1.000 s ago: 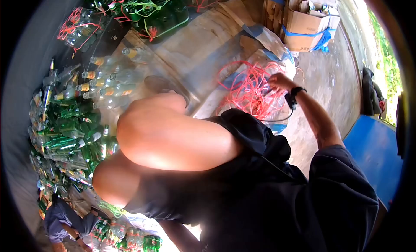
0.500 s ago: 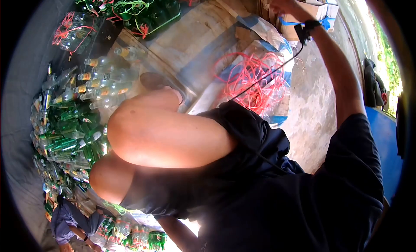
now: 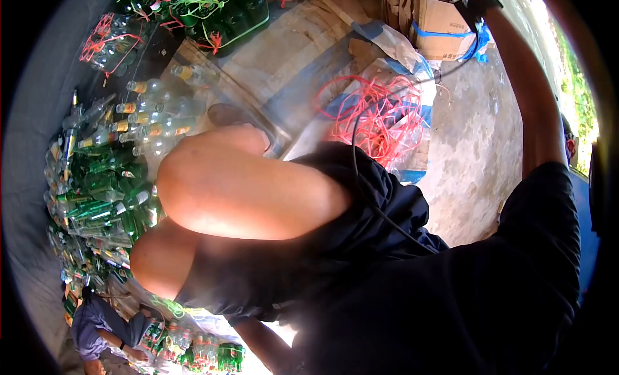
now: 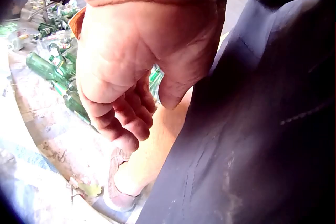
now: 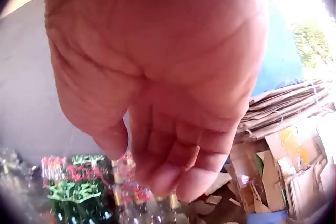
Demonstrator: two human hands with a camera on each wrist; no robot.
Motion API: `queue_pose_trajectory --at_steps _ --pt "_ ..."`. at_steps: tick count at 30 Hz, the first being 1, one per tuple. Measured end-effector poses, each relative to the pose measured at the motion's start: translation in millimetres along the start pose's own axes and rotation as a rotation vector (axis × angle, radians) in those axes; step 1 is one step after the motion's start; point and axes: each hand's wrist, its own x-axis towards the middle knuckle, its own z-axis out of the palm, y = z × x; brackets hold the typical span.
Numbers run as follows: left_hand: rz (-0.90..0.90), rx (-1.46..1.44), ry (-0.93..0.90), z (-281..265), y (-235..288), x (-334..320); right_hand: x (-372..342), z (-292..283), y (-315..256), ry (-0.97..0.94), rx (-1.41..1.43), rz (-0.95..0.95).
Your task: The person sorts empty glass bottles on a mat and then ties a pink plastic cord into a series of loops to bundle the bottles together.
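The cardboard box is located near the right hand, whose fingers are slightly bent with nothing held. The wrist cable (seen across the heap of red twine) could be snagged if a loop is caught. Beyond the left hand, loosely curled and empty, loose green bottles could be set rolling by a misplaced shoe.

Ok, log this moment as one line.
left hand: empty, loosely curled | right hand: empty, loosely curled | red string: tangled, unheld | bottles: heaped | box: blue-tied
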Motion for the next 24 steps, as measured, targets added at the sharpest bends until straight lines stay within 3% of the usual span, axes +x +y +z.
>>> queue_pose_trajectory --at_steps 2,4,6,7,9,11,13,14,15,17,21,23,24 --pt "0.000 0.002 -0.007 -1.2 -6.4 -0.4 -23.0 37.1 27.9 -0.126 -0.155 -0.033" --pt "0.009 0.001 -0.008 -0.2 -7.5 -0.2 -49.0 84.3 73.7 -0.374 -0.353 -0.132" --pt "0.006 0.005 -0.012 2.4 -14.7 -1.2 -97.8 134.6 99.6 -0.521 -0.371 -0.285" --pt "0.006 0.005 -0.010 1.6 -16.3 -2.5 -120.6 157.7 113.0 -0.662 -0.340 -0.135" --pt "0.015 0.004 -0.010 3.4 -12.9 -1.7 -175.0 199.0 116.6 -0.641 -0.198 0.012" --pt "0.021 0.000 -0.007 4.0 -11.4 -3.0 -212.7 242.9 142.2 -0.592 -0.038 -0.114" --pt "0.034 -0.008 0.000 5.8 -5.5 -3.5 -238.9 268.1 139.3 -0.551 0.090 0.206" --pt "0.040 -0.012 -0.002 5.4 -4.7 -4.1 -251.5 289.6 156.6 -0.429 0.207 0.288" --pt "0.045 -0.019 0.001 6.5 -4.0 -4.7 -250.7 286.1 140.4 -0.505 0.295 0.568" --pt "0.055 -0.028 0.003 5.3 -5.2 -5.6 -255.2 296.5 140.9 -0.414 0.375 0.690" --pt "0.075 -0.042 0.005 4.2 -13.5 -6.2 -262.6 325.2 164.3 -0.343 0.366 0.751" --pt "0.092 -0.054 0.005 5.6 -19.4 -6.5 -267.6 333.5 165.6 -0.249 0.618 0.854" --pt "0.106 -0.059 0.002 5.5 -21.3 -8.2 -268.5 336.1 170.4 -0.292 0.585 0.804"
